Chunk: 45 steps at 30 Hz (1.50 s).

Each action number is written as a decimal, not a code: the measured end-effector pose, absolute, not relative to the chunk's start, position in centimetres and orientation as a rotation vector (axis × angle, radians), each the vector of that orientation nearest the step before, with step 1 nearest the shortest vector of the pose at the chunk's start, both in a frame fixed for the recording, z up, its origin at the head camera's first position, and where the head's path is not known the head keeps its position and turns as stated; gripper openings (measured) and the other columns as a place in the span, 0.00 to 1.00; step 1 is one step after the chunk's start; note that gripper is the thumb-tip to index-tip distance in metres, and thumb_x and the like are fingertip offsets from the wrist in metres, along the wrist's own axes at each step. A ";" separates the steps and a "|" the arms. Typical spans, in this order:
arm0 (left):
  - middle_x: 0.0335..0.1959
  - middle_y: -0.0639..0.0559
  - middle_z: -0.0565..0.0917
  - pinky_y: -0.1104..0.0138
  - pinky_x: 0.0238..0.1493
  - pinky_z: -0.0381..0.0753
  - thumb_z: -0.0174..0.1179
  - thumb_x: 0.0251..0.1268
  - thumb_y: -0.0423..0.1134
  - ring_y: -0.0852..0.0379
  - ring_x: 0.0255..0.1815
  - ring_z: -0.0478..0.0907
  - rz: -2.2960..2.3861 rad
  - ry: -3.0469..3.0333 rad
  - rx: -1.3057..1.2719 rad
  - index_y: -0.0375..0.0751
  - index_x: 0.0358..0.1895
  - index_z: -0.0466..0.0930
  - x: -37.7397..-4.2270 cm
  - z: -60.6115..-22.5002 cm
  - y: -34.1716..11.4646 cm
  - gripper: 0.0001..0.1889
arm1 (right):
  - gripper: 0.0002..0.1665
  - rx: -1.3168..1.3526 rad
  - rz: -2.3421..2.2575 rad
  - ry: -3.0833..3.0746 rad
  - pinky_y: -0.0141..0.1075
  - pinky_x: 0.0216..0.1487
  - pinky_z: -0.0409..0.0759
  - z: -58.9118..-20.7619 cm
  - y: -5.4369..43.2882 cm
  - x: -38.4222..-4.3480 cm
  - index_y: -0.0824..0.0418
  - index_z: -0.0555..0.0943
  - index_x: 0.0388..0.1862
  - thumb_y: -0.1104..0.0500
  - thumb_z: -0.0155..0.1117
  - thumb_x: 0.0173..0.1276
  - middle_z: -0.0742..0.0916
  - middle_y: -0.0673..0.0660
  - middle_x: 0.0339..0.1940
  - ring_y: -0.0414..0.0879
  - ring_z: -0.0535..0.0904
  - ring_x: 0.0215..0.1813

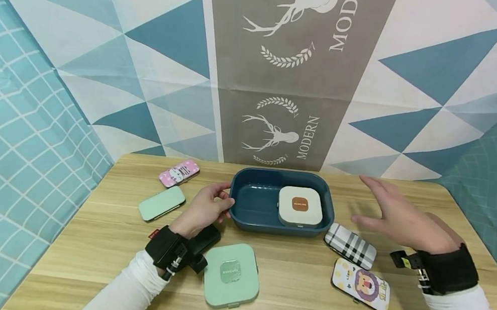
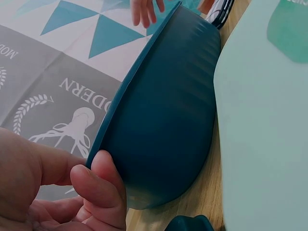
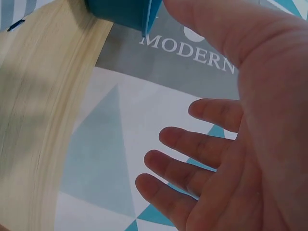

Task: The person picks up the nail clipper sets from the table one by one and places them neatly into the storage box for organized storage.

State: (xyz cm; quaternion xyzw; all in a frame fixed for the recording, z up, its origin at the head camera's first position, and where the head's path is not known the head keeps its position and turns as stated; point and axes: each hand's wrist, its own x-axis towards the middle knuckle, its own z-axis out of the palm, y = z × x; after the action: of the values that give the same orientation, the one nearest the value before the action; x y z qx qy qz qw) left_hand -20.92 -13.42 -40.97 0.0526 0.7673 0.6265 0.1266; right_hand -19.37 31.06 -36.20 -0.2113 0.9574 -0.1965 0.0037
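A dark blue plastic bin (image 1: 250, 221) stands at the back of the table, with a cream square manicure case (image 1: 299, 216) lying in its right half. My left hand (image 1: 207, 205) pinches the rim at the bin's left end; in the left wrist view the thumb and fingers (image 2: 98, 185) meet at that edge. Off to the right of the bin, my right hand (image 1: 410, 220) hovers with fingers spread and nothing in it. Between it and the bin's front corner lies a black-and-white plaid case (image 1: 350, 245).
A lion-print case (image 1: 361, 285) lies at the front right. A mint square manicure case (image 1: 232, 277) sits front centre, beside a dark case (image 1: 208, 239) partly hidden by the left wrist. Further left are a mint oblong case (image 1: 162, 203) and a pink cartoon case (image 1: 179, 173). A patterned backdrop rises behind.
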 end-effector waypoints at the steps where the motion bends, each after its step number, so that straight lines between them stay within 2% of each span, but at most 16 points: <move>1: 0.43 0.43 0.74 0.69 0.27 0.78 0.55 0.81 0.28 0.43 0.32 0.81 1.822 2.235 0.155 0.32 0.80 0.63 -20.9 -41.0 -13.4 0.29 | 0.63 -0.653 -0.610 3.000 0.72 0.69 0.67 -36.2 31.2 -19.4 0.68 0.53 0.86 0.37 0.74 0.70 0.62 0.75 0.81 0.74 0.60 0.79; 9: 0.43 0.43 0.74 0.69 0.27 0.78 0.55 0.81 0.28 0.48 0.31 0.81 1.822 2.235 0.164 0.31 0.80 0.63 -21.0 -41.1 -13.4 0.29 | 0.65 -0.517 -0.602 2.977 0.73 0.70 0.64 -36.1 32.3 -19.4 0.63 0.49 0.88 0.35 0.73 0.70 0.60 0.73 0.83 0.73 0.57 0.80; 15: 0.43 0.43 0.74 0.69 0.27 0.78 0.56 0.81 0.28 0.46 0.32 0.81 1.827 2.229 0.167 0.31 0.80 0.63 -21.0 -41.1 -13.5 0.29 | 0.67 -0.517 -0.581 3.010 0.75 0.69 0.63 -35.9 32.8 -19.4 0.64 0.49 0.88 0.34 0.74 0.69 0.61 0.76 0.82 0.76 0.58 0.79; 20: 0.43 0.43 0.74 0.69 0.27 0.78 0.55 0.81 0.28 0.44 0.32 0.81 1.823 2.225 0.169 0.32 0.81 0.63 -21.0 -41.0 -13.5 0.29 | 0.67 -0.503 -0.549 3.033 0.75 0.69 0.63 -35.9 33.8 -19.6 0.68 0.48 0.87 0.37 0.75 0.69 0.62 0.78 0.80 0.77 0.58 0.78; 29: 0.43 0.43 0.74 0.69 0.27 0.78 0.55 0.81 0.28 0.48 0.31 0.81 1.826 2.219 0.180 0.31 0.81 0.62 -20.9 -41.0 -13.5 0.29 | 0.70 -0.393 -0.510 3.030 0.76 0.68 0.61 -35.9 36.0 -19.9 0.73 0.44 0.86 0.38 0.75 0.70 0.59 0.83 0.79 0.81 0.55 0.77; 37: 0.43 0.43 0.73 0.70 0.27 0.78 0.55 0.81 0.28 0.46 0.32 0.81 1.821 2.229 0.190 0.31 0.80 0.63 -20.9 -41.0 -13.6 0.29 | 0.71 -0.366 -0.455 3.050 0.77 0.65 0.64 -36.2 37.8 -20.1 0.79 0.44 0.84 0.39 0.76 0.69 0.61 0.86 0.75 0.83 0.57 0.74; 45: 0.43 0.43 0.73 0.70 0.27 0.78 0.55 0.81 0.28 0.46 0.32 0.81 1.814 2.236 0.191 0.31 0.80 0.63 -21.0 -41.2 -13.6 0.28 | 0.74 -0.299 -0.459 3.020 0.78 0.64 0.62 -36.3 39.3 -20.1 0.82 0.42 0.82 0.39 0.79 0.66 0.59 0.87 0.75 0.85 0.52 0.74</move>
State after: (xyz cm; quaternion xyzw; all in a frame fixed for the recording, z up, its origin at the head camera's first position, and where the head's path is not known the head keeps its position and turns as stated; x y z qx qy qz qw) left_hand -21.04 -13.57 -41.23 0.0657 0.7686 0.6234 0.1275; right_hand -20.05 39.34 -36.28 -0.0974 0.9833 -0.1493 0.0361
